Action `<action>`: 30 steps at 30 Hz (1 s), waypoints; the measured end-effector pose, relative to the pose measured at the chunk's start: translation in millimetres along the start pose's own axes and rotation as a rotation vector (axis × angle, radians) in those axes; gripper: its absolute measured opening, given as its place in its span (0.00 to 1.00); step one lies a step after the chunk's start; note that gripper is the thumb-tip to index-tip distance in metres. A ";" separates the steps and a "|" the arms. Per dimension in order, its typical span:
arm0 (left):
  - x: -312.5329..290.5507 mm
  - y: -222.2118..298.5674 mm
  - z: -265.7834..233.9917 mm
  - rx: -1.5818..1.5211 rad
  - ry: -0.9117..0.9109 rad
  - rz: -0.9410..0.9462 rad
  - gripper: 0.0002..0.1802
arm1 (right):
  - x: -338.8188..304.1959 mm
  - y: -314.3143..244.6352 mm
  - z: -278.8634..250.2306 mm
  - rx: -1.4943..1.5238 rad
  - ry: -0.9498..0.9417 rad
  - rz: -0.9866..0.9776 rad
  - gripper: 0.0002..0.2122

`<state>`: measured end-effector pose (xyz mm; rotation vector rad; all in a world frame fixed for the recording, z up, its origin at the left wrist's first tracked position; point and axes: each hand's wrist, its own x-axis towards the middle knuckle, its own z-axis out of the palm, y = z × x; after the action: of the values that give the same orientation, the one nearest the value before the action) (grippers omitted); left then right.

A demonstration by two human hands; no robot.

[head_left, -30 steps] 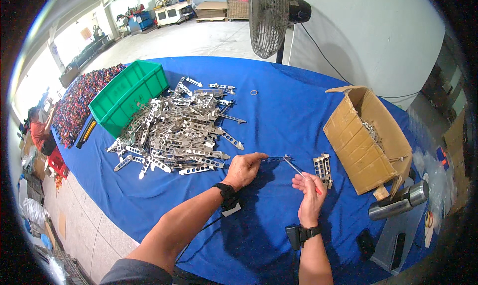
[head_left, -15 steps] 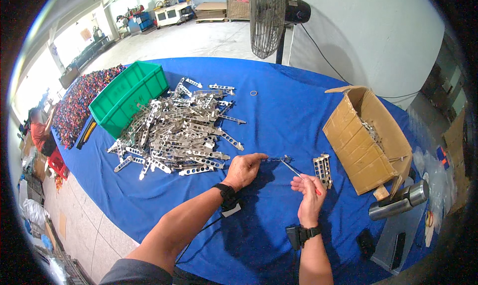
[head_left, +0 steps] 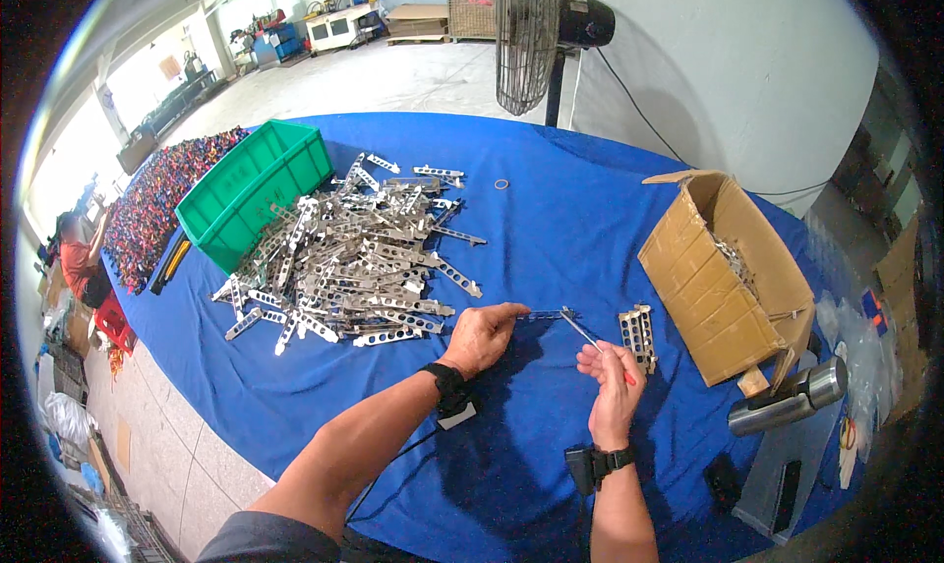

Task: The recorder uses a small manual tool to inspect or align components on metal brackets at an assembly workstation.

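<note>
My left hand (head_left: 482, 339) is closed, pinching one end of a perforated metal strip (head_left: 544, 315) just above the blue cloth. A slim metal tool (head_left: 582, 332) with a red handle end sits in my right hand (head_left: 614, 391). Its tip meets the strip's far right end; whether it touches cannot be made out. Right of the tool, several similar strips (head_left: 637, 339) lie side by side. To the left of my left hand spreads a large heap of perforated metal strips (head_left: 344, 258).
The heap leans against a green plastic crate (head_left: 251, 204), with many small coloured pieces (head_left: 162, 204) beyond it. On the right stand an open cardboard box (head_left: 713, 297) and a steel flask (head_left: 787, 396). A fan (head_left: 531, 42) rises behind the table; a person in red (head_left: 79, 258) sits far left.
The tool's tip has shifted slightly right and upward along the strip's right end. My left hand and the strip stay almost in place.
</note>
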<state>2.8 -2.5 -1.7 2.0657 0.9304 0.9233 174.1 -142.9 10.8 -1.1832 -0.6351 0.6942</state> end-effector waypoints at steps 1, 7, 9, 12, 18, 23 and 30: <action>0.2 0.7 -0.5 0.000 0.000 0.000 0.13 | 0.3 0.1 0.3 -0.008 0.008 -0.003 0.12; 0.8 4.8 -2.8 0.017 -0.042 -0.048 0.13 | 0.2 1.0 -4.9 -0.022 -0.022 0.018 0.12; 0.9 4.5 -2.2 0.000 -0.035 -0.032 0.13 | 0.5 0.9 -4.1 -0.022 -0.019 0.014 0.12; 0.5 -0.6 0.7 -0.025 0.018 0.020 0.13 | 0.8 0.3 0.3 -0.022 0.016 -0.009 0.12; 0.8 -3.5 1.9 -0.012 0.010 0.015 0.13 | 1.3 4.3 -4.8 -0.029 -0.015 -0.005 0.12; 0.9 -1.7 -0.3 0.013 -0.037 -0.041 0.13 | 0.2 2.9 -5.6 -0.054 -0.021 -0.013 0.12; 1.6 6.4 -3.6 0.027 -0.059 -0.062 0.12 | 0.5 0.6 -1.7 -0.033 0.018 -0.013 0.12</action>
<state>2.8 -3.4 5.8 2.0635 0.9742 0.8170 175.6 -143.5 9.9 -1.2128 -0.6411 0.6635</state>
